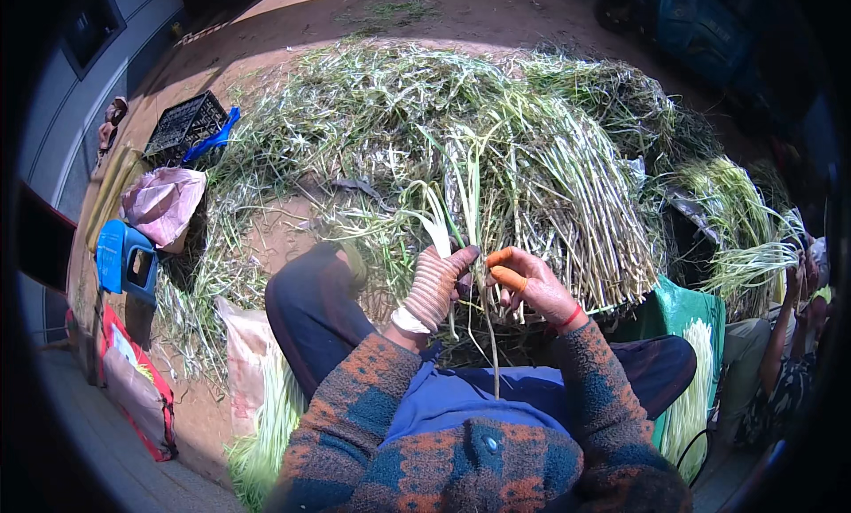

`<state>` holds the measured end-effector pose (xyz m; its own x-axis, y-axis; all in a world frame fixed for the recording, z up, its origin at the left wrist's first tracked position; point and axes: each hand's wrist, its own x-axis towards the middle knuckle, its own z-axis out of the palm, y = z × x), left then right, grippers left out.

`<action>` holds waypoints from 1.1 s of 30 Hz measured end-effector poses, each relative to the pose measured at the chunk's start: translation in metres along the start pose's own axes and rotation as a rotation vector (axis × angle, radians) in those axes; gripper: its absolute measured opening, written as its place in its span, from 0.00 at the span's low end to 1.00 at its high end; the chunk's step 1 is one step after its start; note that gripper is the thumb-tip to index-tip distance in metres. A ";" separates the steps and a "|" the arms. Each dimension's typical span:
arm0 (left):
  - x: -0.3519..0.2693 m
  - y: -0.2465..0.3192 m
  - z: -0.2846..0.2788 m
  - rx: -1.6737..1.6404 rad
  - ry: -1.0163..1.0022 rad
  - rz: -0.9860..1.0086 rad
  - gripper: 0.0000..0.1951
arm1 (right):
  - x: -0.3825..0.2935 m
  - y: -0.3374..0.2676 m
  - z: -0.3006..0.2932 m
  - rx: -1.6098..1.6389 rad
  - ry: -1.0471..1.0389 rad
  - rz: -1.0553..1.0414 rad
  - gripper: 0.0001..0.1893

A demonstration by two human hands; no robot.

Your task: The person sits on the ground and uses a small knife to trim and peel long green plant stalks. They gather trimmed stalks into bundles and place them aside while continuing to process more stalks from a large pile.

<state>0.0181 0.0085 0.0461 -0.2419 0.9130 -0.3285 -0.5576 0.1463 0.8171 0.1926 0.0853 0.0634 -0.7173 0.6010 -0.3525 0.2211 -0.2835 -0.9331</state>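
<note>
My left hand [435, 277], in a ribbed tan glove with bare or dark-stained fingertips, grips a few leafy green stalks [471, 201], apparently garlic stalks. Pale, wide leaves [435, 224] stick up from the same fist. My right hand [532, 284] wears orange covers on two fingers. Its fingertips meet at the stalk's side, close to the left thumb; whether they pinch it is hidden. A dry brownish strip [492, 347] hangs from between the hands down to a blue apron [459, 397] on my lap.
A heap of stalks [578, 201] and leaf litter [372, 101] spreads ahead. Pale trimmed stems lie at my left [266, 407] and right [688, 393]. Leftward are a black crate [186, 124], pink sack [163, 201] and blue jug [126, 257]. Another person's hands [801, 274] hold stalks at right.
</note>
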 end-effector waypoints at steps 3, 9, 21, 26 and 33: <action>-0.002 0.006 0.004 0.132 -0.045 0.069 0.07 | 0.022 -0.011 -0.002 -0.001 0.134 -0.078 0.21; -0.008 0.010 0.000 0.037 0.039 0.057 0.07 | 0.045 -0.016 0.004 0.115 0.147 -0.109 0.08; 0.007 0.014 -0.021 -0.205 0.242 0.079 0.05 | -0.046 0.027 0.026 0.267 -0.009 0.078 0.12; 0.012 0.019 -0.023 -0.197 0.275 0.223 0.04 | -0.068 0.082 0.023 -1.182 -0.272 -0.344 0.06; 0.011 0.016 -0.021 -0.117 0.225 0.306 0.06 | -0.060 0.089 0.022 -1.340 -0.378 0.019 0.15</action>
<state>-0.0099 0.0133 0.0454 -0.5718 0.7995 -0.1840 -0.5163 -0.1763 0.8381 0.2408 0.0071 0.0034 -0.7924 0.3084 -0.5263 0.5363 0.7633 -0.3602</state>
